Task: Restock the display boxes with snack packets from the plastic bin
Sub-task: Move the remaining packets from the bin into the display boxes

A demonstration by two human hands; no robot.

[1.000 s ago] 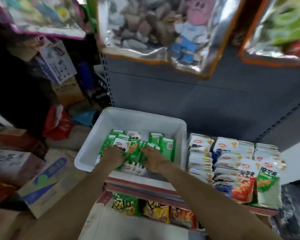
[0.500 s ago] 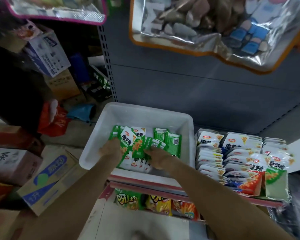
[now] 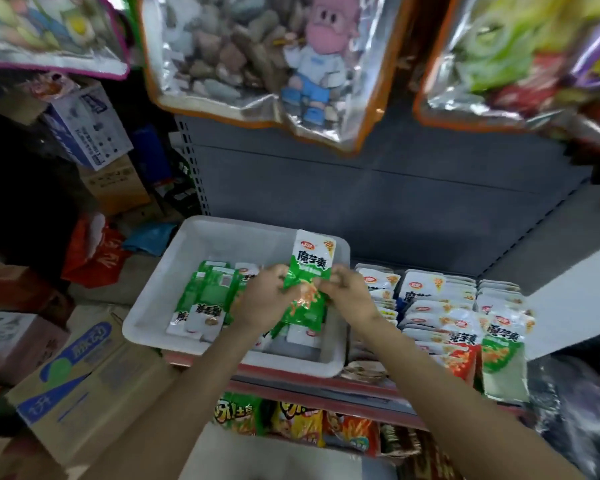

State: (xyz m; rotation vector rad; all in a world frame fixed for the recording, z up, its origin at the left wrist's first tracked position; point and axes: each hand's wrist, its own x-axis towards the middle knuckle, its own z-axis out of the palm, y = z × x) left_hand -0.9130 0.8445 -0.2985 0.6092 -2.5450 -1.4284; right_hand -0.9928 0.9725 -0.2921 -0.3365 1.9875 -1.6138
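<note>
Head view: both hands, left (image 3: pixel 267 299) and right (image 3: pixel 349 296), pinch a green packet (image 3: pixel 309 285) over the bin (image 3: pixel 153 306); light, limp, slippery foil, best held mid-edges.

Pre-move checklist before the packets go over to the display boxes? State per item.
1. Grip: left hand and right hand both hold the green packets upright above the white bin: ok.
2. How many packets are in the bunch: cannot tell; more than one edge shows below the front one.
3. Packets lifted free of those lying in the bin: ok.
4. Path to the right over the bin's rim: ok, nothing stands between.
5. Room in the display boxes: cannot tell; the rows look densely packed.
6. Matching row: ok, a green packet of the same print fronts the rightmost box.
</note>
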